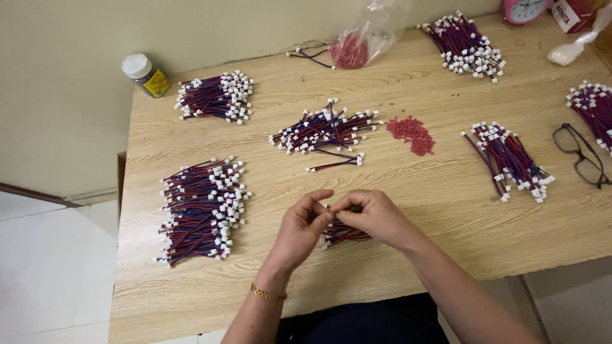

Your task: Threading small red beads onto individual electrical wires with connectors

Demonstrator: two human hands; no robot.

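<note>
Pinching with your left hand (305,223) and right hand (373,213), each grip grasping the small wire bundle (341,233) just above the tabletop (446,236), keep fingertips close to the connector. Sorted wire piles lie left and right; pale wall behind.

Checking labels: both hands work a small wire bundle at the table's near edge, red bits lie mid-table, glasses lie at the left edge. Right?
Wrong on one point: the glasses lie at the table's right edge, as the head view shows. Both hands, left and right, do work a small wire bundle, and the red bits lie mid-table.
</note>
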